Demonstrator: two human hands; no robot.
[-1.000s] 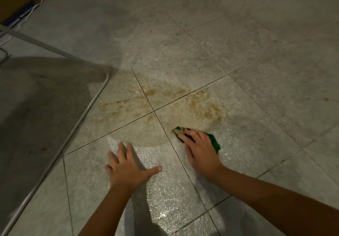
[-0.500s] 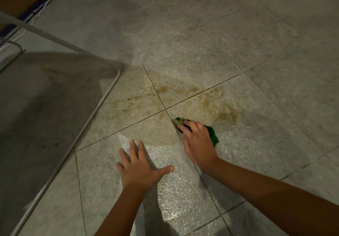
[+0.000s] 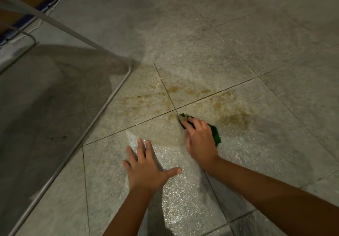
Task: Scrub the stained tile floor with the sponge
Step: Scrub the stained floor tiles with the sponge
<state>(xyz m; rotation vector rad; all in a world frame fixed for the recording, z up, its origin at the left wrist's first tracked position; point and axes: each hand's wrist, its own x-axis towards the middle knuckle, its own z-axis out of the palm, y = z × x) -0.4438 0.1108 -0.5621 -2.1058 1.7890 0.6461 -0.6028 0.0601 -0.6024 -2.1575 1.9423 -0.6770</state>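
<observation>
The right hand (image 3: pixel 200 140) has slid the sponge (image 3: pixel 215 134) up to the grout crossing.

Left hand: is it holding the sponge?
No, the left hand lies flat on the wet tile; the right hand presses the sponge.

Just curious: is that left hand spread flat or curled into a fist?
Spread flat: the left hand lies palm-down on the wet grey tile floor, fingers splayed.

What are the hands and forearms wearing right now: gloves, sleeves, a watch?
Nothing visible. The left hand and right hand are bare, without gloves, rings or watch, and both forearms are uncovered to the frame edge, with no sleeve in view.
</observation>
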